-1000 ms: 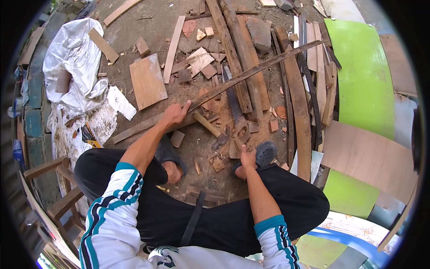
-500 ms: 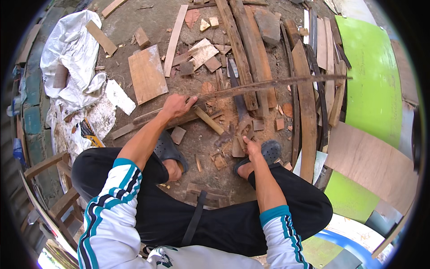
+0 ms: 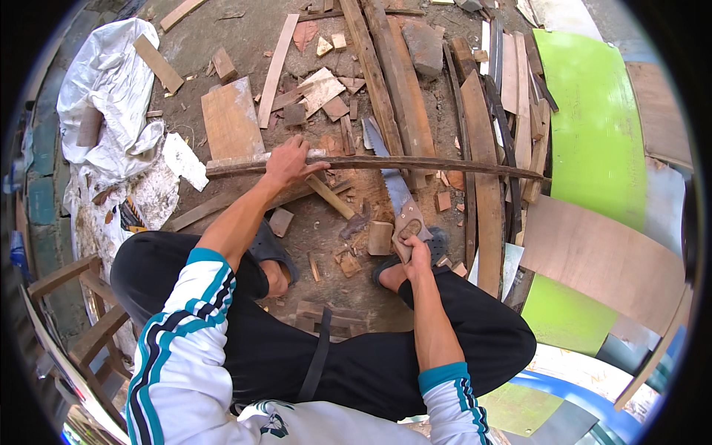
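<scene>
My left hand (image 3: 288,163) is closed around a long, narrow, dark wooden strip (image 3: 460,165) lying crosswise in front of me. Below and to the right, my right hand (image 3: 417,256) grips the wooden handle of a handsaw (image 3: 397,194). The saw's blade points away from me, and the strip crosses over it, hiding part of the blade; whether they touch I cannot tell. A hammer (image 3: 331,196) with a wooden handle lies on the ground between my hands. Close to the saw handle is a small wood block (image 3: 380,238).
Long beams (image 3: 406,96) and a grey stone block (image 3: 423,50) lie ahead. Boards and a green panel (image 3: 591,111) cover the right side. A white sack (image 3: 111,81) and a square board (image 3: 233,119) lie at left. Wood offcuts are scattered around my clog-clad feet.
My right hand has taken the handsaw by its handle and raised it off the ground. The strip's right end has come down and nearer me. My left hand stays on the strip.
</scene>
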A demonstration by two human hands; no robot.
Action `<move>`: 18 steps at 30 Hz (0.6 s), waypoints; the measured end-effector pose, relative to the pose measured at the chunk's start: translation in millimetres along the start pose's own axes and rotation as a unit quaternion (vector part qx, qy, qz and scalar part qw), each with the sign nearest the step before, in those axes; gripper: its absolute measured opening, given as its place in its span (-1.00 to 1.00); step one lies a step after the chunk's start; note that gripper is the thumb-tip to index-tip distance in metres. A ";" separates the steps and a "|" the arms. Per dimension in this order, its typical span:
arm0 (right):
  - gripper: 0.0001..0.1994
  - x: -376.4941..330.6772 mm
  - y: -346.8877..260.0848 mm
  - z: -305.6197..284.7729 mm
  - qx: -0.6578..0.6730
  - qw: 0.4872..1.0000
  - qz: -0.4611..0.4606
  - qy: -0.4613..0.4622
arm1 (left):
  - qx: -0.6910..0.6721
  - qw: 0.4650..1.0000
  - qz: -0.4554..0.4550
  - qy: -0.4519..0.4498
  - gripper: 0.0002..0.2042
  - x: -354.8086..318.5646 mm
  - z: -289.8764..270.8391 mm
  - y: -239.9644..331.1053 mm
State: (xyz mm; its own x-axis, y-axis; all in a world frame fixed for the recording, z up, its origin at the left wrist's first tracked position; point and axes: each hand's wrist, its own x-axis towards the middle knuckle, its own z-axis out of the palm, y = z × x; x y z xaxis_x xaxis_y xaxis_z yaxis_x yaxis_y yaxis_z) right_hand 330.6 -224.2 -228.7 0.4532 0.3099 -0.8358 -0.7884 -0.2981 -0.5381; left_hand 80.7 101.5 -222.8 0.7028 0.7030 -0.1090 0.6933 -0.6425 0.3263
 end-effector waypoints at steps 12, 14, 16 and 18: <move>-0.83 -192.0 -42.0 -15.8 -0.142 0.989 -0.028 0.035 | 0.054 0.989 0.006 0.136 -0.27 -26.1 44.5 -3.7; -0.80 -223.3 -42.5 -23.5 -0.168 0.984 -0.036 0.036 | 0.050 0.989 -0.015 0.135 -0.27 -33.9 47.8 -4.5; -0.77 -250.4 -44.7 -24.8 -0.192 0.979 -0.049 0.054 | 0.038 0.990 -0.038 0.129 -0.28 -40.9 50.6 -6.5; -0.77 -273.0 -38.6 -20.4 -0.213 0.971 -0.064 0.090 | 0.041 0.984 -0.047 0.167 -0.28 -47.9 54.0 -7.3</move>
State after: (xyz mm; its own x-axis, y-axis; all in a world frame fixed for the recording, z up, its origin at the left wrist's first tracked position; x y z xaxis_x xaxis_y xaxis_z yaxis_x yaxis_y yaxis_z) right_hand 245.8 -315.7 18.1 0.6318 0.2170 -0.7441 -0.4950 -0.6257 -0.6028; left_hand 50.6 56.1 -270.6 0.5526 0.8129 0.1837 0.7733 -0.5823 0.2508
